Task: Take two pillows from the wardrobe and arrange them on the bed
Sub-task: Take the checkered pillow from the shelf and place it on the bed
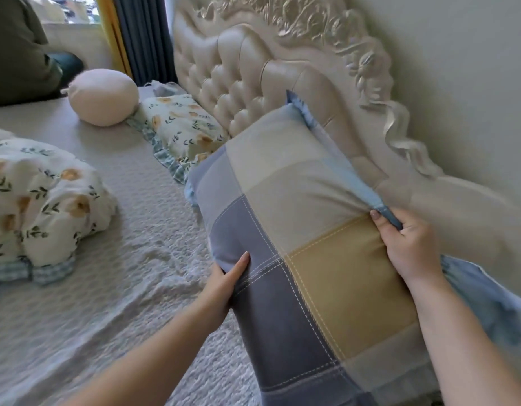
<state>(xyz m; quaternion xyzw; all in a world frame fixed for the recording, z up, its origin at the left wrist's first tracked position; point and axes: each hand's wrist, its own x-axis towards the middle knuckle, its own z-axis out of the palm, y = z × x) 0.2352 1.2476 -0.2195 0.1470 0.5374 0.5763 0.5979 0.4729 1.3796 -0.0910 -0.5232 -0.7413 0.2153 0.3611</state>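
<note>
A patchwork pillow (297, 218) in blue, grey, cream and mustard squares lies tilted against the tufted cream headboard (253, 83), above the bed (121, 230). My left hand (224, 285) grips its lower left edge. My right hand (405, 238) pinches its pale blue frill on the right side. A floral pillow (180, 127) with a checked frill lies flat at the headboard just beyond it.
A round cream cushion (102, 96) sits farther up the bed. A folded floral quilt (39, 206) lies at the left. Another person in dark clothes (19, 48) sits at the far edge. Dark curtains (145, 33) hang behind; a wall (458, 68) runs on the right.
</note>
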